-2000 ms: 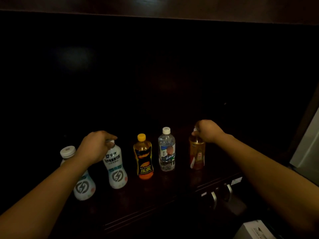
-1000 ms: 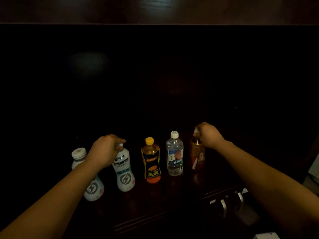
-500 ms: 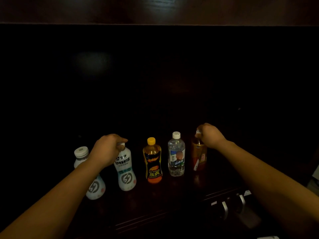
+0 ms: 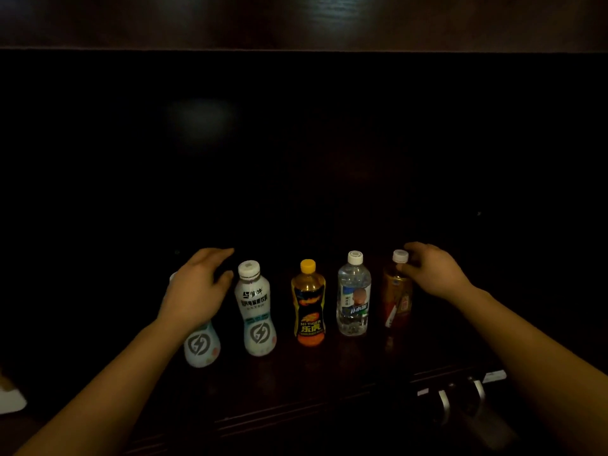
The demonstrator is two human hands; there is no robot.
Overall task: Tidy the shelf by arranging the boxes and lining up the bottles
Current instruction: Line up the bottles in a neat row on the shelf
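We see five bottles standing upright in a row along the dark wooden shelf (image 4: 329,373), set back a little from its front edge and apart from one another. From the left end there is a white curvy bottle (image 4: 201,345) with a grey lightning mark, largely hidden behind the wrist; a second white bottle (image 4: 256,311) of the same shape with a white cap and dark lettering; an orange drink bottle (image 4: 308,304) with a yellow cap and a black and orange label; a clear water bottle (image 4: 353,294) with a white cap and a blue and white label; and an amber tea bottle (image 4: 397,291) with a white cap and a gold and red label at the right end. Our left hand (image 4: 197,291) hangs loosely open, fingers spread and curled, between the two white bottles and in front of the first one's top; it grips nothing that we can see. Our right hand (image 4: 434,271) sits just beside the neck of the amber tea bottle, fingertips touching it below the cap, fingers half curled; whether it truly grips the neck we cannot tell. The shelf top is glossy dark brown and shows faint reflections under the bottles. Below the front edge, toward the right corner, two metal handles (image 4: 460,399) and a small white tag (image 4: 493,376) catch light. Behind the row the recess is nearly black, and a dark wooden board (image 4: 296,21) runs across above it. A pale object (image 4: 11,399) shows at the far left.
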